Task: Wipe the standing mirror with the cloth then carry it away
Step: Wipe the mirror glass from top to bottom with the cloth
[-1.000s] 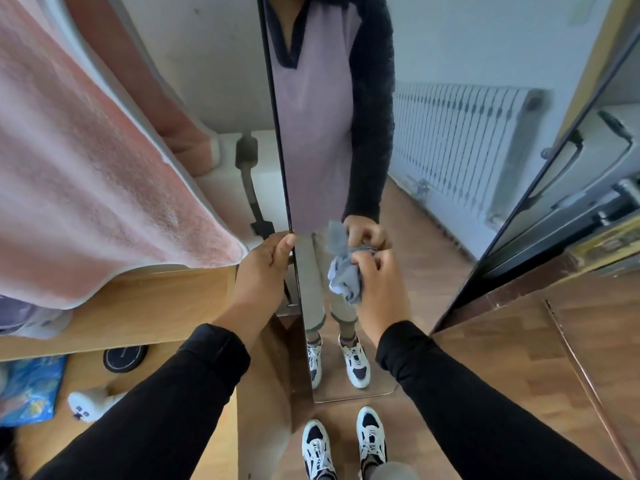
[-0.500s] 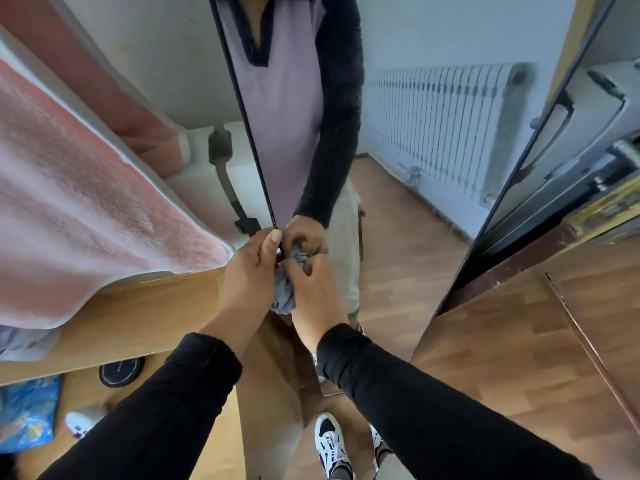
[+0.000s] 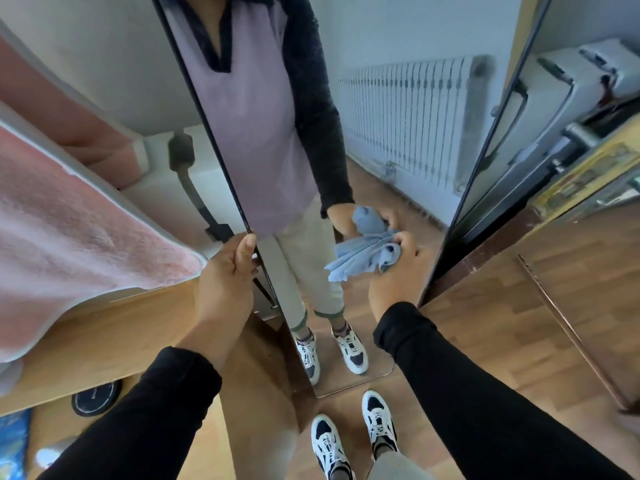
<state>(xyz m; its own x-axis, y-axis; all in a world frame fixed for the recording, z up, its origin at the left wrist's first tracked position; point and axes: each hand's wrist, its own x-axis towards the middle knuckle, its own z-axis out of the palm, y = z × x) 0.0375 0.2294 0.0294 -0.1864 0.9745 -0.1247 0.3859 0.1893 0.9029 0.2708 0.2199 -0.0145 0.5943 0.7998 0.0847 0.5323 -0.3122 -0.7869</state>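
Note:
The tall standing mirror (image 3: 398, 140) with a thin black frame stands on the wood floor right in front of me and reflects my body and feet. My left hand (image 3: 228, 271) grips its left edge at about mid height, thumb on the frame. My right hand (image 3: 398, 275) holds a crumpled light-blue cloth (image 3: 363, 259) pressed against the lower right part of the glass. The cloth's reflection meets it on the glass.
A bed with a pink blanket (image 3: 76, 216) and a wooden frame (image 3: 104, 327) lies close on the left. A dark cabinet edge (image 3: 519, 244) flanks the mirror on the right. A round black object (image 3: 95, 398) and a blue bag (image 3: 14, 441) lie under the bed. My shoes (image 3: 353, 431) stand near the mirror's base.
My right hand has swept the cloth from the mirror's left edge, beside my left hand, across to the right part of the glass. My left hand still grips the left edge.

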